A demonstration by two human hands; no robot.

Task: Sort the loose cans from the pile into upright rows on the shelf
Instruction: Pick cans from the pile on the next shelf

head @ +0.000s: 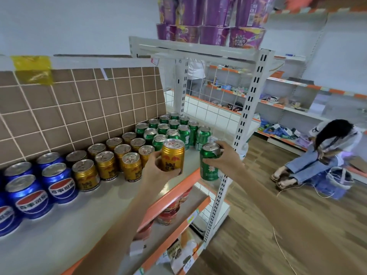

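Observation:
My left hand [156, 169] grips a gold can [172, 154] upright, just above the front of the grey shelf [83, 213]. My right hand [224, 159] holds a green can [209, 164] upright beyond the shelf's orange front edge, near the white slotted post. On the shelf stand upright rows: blue cans [31, 195] at the left, gold cans [111, 163] in the middle, green cans [172, 130] at the far right end. No loose pile is in view.
A brown tiled panel [79, 108] backs the shelf. The white slotted post [246, 108] rises at the shelf's right end. Purple cups [210, 20] stack on the top shelf. Lower shelves hold red cups [168, 213]. A person [321, 155] crouches on the wooden floor at right.

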